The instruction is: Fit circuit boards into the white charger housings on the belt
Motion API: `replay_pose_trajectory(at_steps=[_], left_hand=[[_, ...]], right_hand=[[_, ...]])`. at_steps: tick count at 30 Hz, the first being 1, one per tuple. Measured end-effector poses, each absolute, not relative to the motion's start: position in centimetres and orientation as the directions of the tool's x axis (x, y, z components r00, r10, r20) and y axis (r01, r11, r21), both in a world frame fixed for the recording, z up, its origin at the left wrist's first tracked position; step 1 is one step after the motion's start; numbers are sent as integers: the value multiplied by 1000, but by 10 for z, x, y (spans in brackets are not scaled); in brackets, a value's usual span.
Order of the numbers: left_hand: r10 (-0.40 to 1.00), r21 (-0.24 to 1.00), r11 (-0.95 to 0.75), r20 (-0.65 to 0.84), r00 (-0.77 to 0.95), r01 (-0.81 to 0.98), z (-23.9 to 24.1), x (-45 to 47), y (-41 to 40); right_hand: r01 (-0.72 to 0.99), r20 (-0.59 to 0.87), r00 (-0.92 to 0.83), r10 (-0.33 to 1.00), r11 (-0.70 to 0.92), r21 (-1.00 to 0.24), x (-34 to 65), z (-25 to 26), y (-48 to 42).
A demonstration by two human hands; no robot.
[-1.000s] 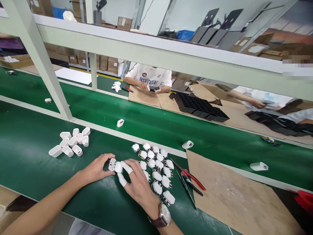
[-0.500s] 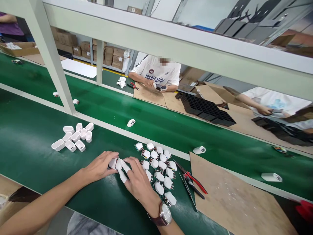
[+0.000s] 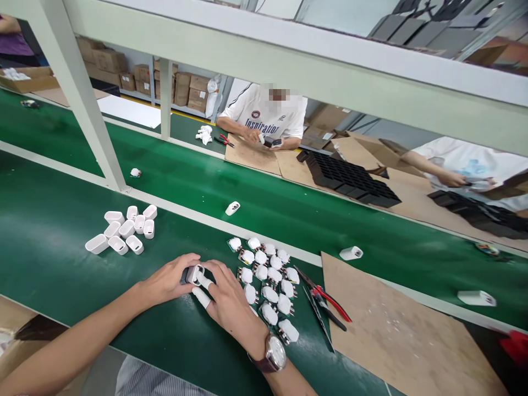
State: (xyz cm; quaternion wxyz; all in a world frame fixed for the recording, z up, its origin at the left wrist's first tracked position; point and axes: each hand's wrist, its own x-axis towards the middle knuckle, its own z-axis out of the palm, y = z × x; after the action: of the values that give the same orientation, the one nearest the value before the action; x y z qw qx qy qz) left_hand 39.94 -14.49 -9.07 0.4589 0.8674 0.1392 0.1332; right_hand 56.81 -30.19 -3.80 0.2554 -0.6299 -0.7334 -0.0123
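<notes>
My left hand (image 3: 171, 281) is closed around a white plastic charger housing (image 3: 194, 274), its open end turned to the right. At that opening is my right hand (image 3: 229, 300), wearing white finger cots; one covered finger reaches into the mouth and the others are bent about the housing. What lies inside is mostly hidden by the fingers. Several empty white housings (image 3: 119, 230) are grouped on the green bench to the left. Right of my hands lie several white-capped circuit modules (image 3: 270, 294) with green boards and metal parts.
Red-handled pliers (image 3: 324, 300) and tweezers (image 3: 319, 319) lie beside a cardboard sheet (image 3: 396, 324). Beyond the bench edge, a green conveyor belt (image 3: 177, 187) carries white housings (image 3: 351, 253). Co-workers (image 3: 264, 118) sit across, near black trays (image 3: 350, 179). A frame post (image 3: 78, 93) stands at left.
The white-capped piece between my right fingers at the housing's mouth has gone from sight; a fingertip is in the opening now. The housing has turned slightly toward me. Belt items have shifted right.
</notes>
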Motion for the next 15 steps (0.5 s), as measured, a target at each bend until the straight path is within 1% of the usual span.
replay_pose_trajectory(at_steps=[5, 9, 12, 14, 15], left_hand=[[377, 865, -455, -28, 926, 212, -76, 399, -145], [365, 875, -427, -63, 929, 228, -70, 400, -148], [359, 875, -437, -40, 932, 206, -73, 399, -149], [354, 862, -480, 23, 935, 161, -76, 397, -149], [348, 841, -526, 79, 934, 125, -78, 397, -150]], right_hand=[[919, 376, -91, 922, 224, -326, 566, -41, -297], [946, 348, -119, 930, 212, -243, 563, -42, -295], [954, 355, -127, 926, 212, -212, 562, -43, -296], [946, 385, -106, 917, 213, -246, 564, -44, -298], [939, 402, -82, 912, 206, -277, 567, -44, -300]])
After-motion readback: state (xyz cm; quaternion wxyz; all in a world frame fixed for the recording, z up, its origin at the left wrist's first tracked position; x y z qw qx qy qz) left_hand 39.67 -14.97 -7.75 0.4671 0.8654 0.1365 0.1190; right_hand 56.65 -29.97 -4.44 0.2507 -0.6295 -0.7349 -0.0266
